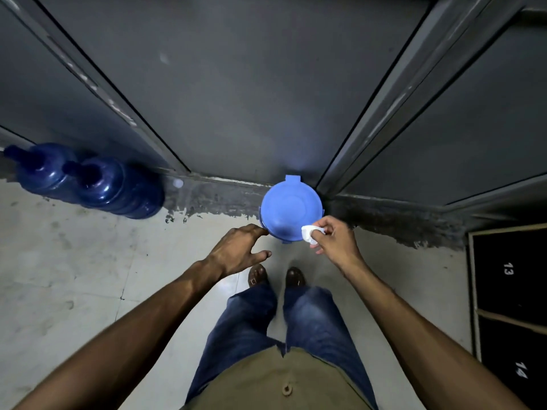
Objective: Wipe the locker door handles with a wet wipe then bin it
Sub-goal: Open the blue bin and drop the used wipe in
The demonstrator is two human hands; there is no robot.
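A round blue bin [290, 207] with its lid down stands on the floor against the grey wall panels, straight ahead of my feet. My right hand [334, 238] pinches a crumpled white wet wipe [309, 234] at the bin's near right edge. My left hand [239, 250] reaches to the bin's near left rim with fingers spread, the fingertips touching or almost touching the lid edge. No locker handle is in sight.
Two dark blue water jugs [88, 180] stand at the wall on the left. Black numbered lockers [509, 291], marked 13 and 14, line the right edge. Grey metal panels [236, 84] rise behind the bin. Pale tiled floor [74, 276] lies around my feet.
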